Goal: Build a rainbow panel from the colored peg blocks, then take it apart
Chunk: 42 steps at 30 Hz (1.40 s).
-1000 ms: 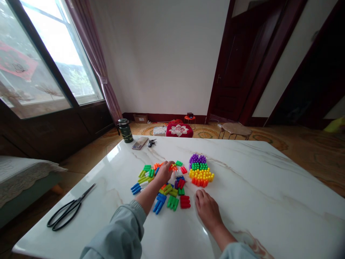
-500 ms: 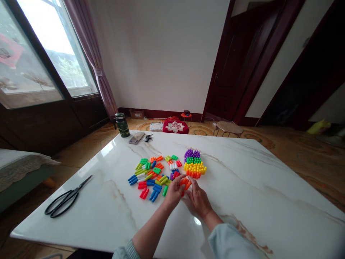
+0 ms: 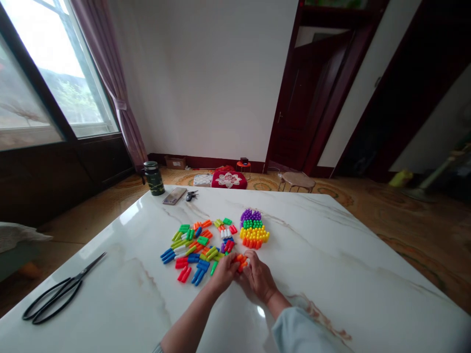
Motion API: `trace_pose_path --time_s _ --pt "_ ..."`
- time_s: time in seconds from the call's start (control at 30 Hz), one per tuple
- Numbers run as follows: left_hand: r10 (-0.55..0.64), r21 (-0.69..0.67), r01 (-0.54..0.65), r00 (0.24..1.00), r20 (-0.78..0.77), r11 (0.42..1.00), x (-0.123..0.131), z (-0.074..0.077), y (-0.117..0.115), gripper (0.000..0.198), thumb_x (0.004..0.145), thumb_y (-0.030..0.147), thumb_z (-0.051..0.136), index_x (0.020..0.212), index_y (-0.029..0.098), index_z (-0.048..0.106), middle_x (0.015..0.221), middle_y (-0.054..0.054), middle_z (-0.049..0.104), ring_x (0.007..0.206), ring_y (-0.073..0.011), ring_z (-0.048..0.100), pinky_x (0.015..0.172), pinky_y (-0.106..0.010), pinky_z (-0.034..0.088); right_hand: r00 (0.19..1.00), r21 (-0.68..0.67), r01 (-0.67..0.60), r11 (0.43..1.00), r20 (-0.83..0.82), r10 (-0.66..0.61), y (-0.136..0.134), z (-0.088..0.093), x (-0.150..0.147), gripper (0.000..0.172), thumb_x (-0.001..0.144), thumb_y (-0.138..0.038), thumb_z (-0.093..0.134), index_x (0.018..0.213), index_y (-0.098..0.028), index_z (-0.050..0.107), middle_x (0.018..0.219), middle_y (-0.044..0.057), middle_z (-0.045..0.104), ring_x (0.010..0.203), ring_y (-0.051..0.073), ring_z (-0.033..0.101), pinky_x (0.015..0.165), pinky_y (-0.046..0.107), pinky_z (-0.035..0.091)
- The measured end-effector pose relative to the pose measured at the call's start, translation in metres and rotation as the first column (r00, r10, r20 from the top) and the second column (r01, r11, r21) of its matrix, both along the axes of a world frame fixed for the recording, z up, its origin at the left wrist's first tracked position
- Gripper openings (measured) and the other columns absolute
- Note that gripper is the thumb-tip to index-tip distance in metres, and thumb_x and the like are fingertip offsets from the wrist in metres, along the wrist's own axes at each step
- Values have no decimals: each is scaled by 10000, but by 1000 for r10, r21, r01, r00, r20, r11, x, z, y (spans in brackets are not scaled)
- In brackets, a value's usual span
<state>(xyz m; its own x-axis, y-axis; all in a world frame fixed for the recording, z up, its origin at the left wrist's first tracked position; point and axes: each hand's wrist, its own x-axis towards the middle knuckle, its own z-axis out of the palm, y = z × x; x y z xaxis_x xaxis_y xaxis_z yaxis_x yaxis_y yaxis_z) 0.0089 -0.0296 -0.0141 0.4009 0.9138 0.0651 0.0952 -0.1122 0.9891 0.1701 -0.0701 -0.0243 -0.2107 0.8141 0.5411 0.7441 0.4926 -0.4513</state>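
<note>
Between my two hands, just above the white marbled table [image 3: 309,235], are small orange plastic building pieces [image 3: 241,262]. My left hand [image 3: 225,272] pinches them from the left, its fingertips closed on them. My right hand [image 3: 259,277] grips them from the right, fingers curled. Just beyond my hands stands a block of joined pieces [image 3: 253,234], in bands of purple, green, yellow and orange. To the left of my hands lies a loose spread of bullet-shaped pieces [image 3: 201,240] in green, blue, red, white, orange and purple.
Large black-handled scissors [image 3: 62,292] lie at the table's left. Toward the far left corner stand a dark green flask [image 3: 153,178], a phone [image 3: 174,196] and keys [image 3: 191,195]. Beyond the table are a red cushioned seat [image 3: 228,180] and a round stool [image 3: 297,180].
The view has turned slightly to the right, so everything sits further left. Both hands still hold the orange pieces together, with only small finger shifts.
</note>
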Motion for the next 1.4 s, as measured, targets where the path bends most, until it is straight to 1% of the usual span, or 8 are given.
trace_pose_path --time_s 0.23,0.43,0.57,0.73,0.9,1.03,1.2,1.4 --pt "-81 60 86 993 -83 994 3 3 -3 331 891 399 459 1007 158 653 950 -72 703 869 -200 634 809 -307 488 999 15 -50 999 -10 50 -1 3 -1 406 939 -330 364 1316 -182 394 1177 128 610 1044 225 619 892 339 506" --pt "176 201 -158 981 -77 967 7 -11 -8 336 872 336 478 1131 172 616 1045 -96 701 928 -215 659 849 -350 514 999 -28 29 999 -26 -30 -2 6 -4 354 923 -380 402 1212 -177 433 1083 113 647 878 207 664 753 287 515" --pt "291 349 -246 953 -81 904 -3 -22 -27 301 907 308 432 1139 188 582 1102 -115 656 980 -223 641 856 -386 528 987 -36 160 986 -16 -161 1 1 -6 289 859 -451 495 1007 -202 485 802 30 636 627 164 622 575 241 472" --pt "271 591 -32 908 -320 806 -29 -16 -47 326 942 250 359 1170 241 592 1152 -112 626 1097 -229 588 944 -420 493 971 47 235 971 22 -237 6 -8 -6 272 798 -414 561 963 -203 518 816 32 616 677 174 618 615 260 481" --pt "343 696 268 718 -605 666 -47 -14 -37 514 865 389 546 1369 313 480 1500 -92 383 1373 -335 345 1079 -574 337 963 41 254 966 80 -257 9 -11 -3 304 792 -352 616 1040 -185 558 922 66 631 774 189 636 676 269 499" --pt "398 694 267 660 -638 669 -47 -18 -33 561 876 402 529 1419 319 415 1566 -77 261 1417 -332 266 1094 -557 319 955 4 294 956 51 -294 10 -10 -4 220 789 -347 648 926 -192 574 949 67 618 797 190 637 692 280 510" --pt "395 684 261 656 -643 681 -45 -15 -37 536 892 397 504 1415 323 418 1559 -65 283 1425 -311 254 1110 -556 299 932 -12 349 937 -103 -348 14 -15 6 200 769 -229 620 958 -197 562 936 69 649 848 206 642 748 322 525" --pt "400 696 246 671 -625 675 -45 -14 -38 537 887 376 512 1413 310 425 1557 -69 285 1413 -309 280 1114 -546 295 788 -40 581 813 -220 -574 29 -25 58 122 724 -256 580 833 -204 562 761 47 646 658 193 613 615 310 517"
